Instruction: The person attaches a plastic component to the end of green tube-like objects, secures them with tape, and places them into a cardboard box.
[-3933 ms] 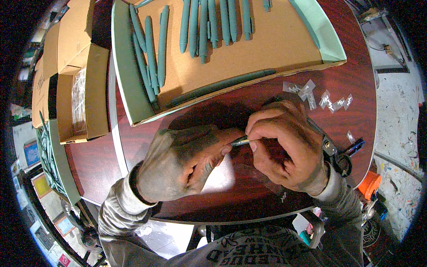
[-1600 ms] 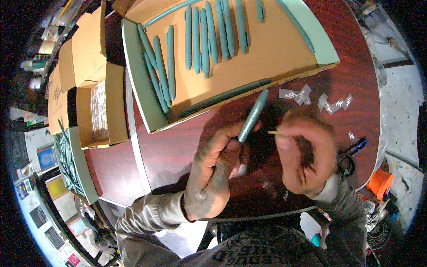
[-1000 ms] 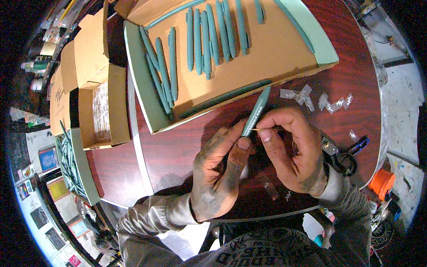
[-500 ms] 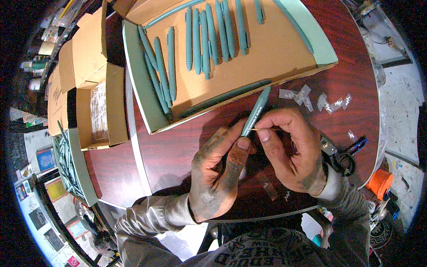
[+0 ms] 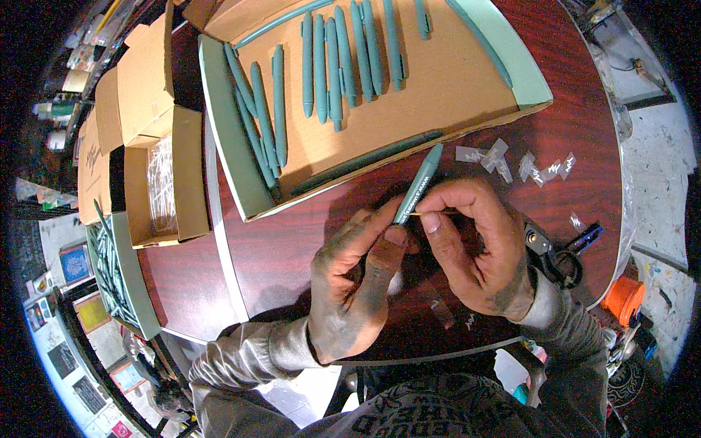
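A teal pen (image 5: 427, 175) with white lettering on its barrel points up and slightly right. My left hand (image 5: 350, 288) pinches its lower part between thumb and fingers, and its lower end is hidden by that grip. From the right, my right hand (image 5: 478, 255) has thumb and index finger closed on a thin pale stick (image 5: 416, 213), perhaps a toothpick. Its tip touches the pen's side at the lettering; most of it is covered by my fingers. Both hands are just in front of a shallow cardboard box (image 5: 453, 91) holding several more teal pens (image 5: 319, 69).
Small clear film pieces (image 5: 499, 155) with white marks lie right of the box. Black-handled scissors (image 5: 568, 270) and a blue tool (image 5: 588, 237) rest near the table's right edge. On the left stand an open carton (image 5: 135, 186) of thin white pieces and a box (image 5: 148, 314) of pens.
Almost nothing differs. The view has shifted very slightly, and both hands keep the same grips, with the stick still at the pen's lettering.
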